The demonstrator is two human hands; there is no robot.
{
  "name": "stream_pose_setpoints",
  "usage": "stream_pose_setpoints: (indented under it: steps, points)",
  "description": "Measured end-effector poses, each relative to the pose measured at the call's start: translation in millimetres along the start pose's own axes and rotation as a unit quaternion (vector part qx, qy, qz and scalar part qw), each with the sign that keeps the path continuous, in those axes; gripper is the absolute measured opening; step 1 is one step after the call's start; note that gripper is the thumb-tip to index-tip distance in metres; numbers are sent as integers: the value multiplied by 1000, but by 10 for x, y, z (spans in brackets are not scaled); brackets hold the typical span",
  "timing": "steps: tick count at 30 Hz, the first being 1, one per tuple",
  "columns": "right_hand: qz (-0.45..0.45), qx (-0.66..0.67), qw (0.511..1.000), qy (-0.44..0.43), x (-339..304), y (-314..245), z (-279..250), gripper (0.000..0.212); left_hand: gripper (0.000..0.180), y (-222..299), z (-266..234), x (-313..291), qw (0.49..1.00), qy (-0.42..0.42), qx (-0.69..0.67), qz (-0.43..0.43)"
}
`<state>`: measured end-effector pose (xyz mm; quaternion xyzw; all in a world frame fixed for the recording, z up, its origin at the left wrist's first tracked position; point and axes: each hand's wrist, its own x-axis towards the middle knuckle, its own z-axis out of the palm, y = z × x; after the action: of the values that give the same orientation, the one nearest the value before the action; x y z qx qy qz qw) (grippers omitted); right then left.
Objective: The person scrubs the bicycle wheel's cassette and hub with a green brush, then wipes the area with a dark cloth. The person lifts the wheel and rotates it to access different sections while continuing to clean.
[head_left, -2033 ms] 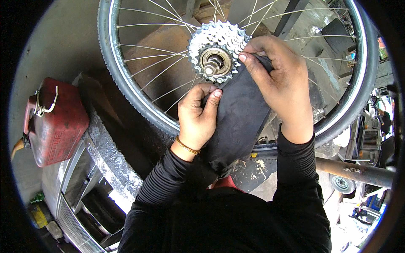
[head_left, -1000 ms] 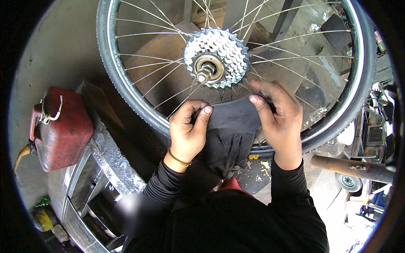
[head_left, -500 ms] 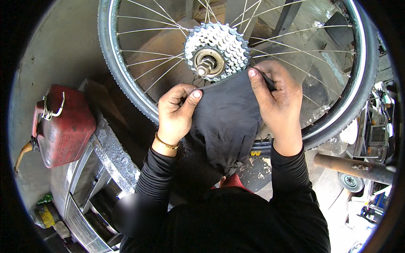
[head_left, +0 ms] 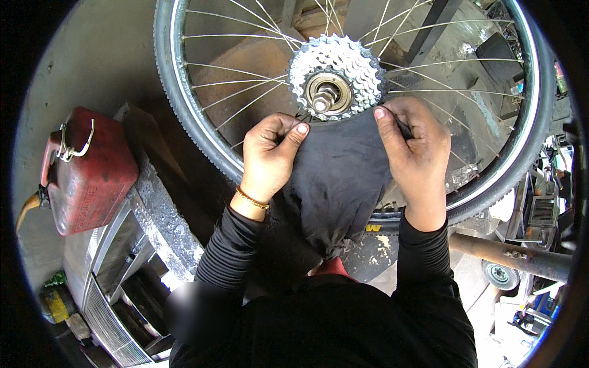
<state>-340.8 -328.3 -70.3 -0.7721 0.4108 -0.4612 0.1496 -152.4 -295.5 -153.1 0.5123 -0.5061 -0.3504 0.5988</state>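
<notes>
— Left hand (head_left: 270,153) and right hand (head_left: 422,144) both pinch the dark cloth (head_left: 342,175), its far edge stretched between them, by the near side of the sprockets (head_left: 336,70)!
— Touching them?
— Can't tell! Open gaps within the wheel (head_left: 543,98), left and right; red can (head_left: 95,178) well apart on the left.
— Hidden?
— Several fingertips, and the near rim behind the cloth; the far rim's cut off.
</notes>
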Motion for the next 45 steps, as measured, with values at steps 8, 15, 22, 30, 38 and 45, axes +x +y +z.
stream_pose_setpoints:
  steps: [8, 15, 22, 30, 38, 45]
  points:
    - [37, 38, 999, 12, -7, -35, 20, 8, 10, -10, -24, -4, 1000, 20, -7, 4]
    - [9, 6, 1000, 18, 56, -25, 11, 8, 11, 67, -63, 71, 999, 24, -16, 34]
    - [41, 14, 999, 18, 57, -24, -34, 8, 12, 81, -58, 24, 999, 22, -24, 19]
    - [32, 1, 999, 26, 68, -47, 40, 9, 8, 58, -156, 266, 995, 20, 25, 91]
    - [5, 21, 999, 25, 28, -5, 117, 10, 9, 103, -314, 451, 989, 30, 102, 104]
    - [49, 24, 994, 92, 99, 31, 20, 9, 11, 118, -137, 231, 991, 0, 96, 98]
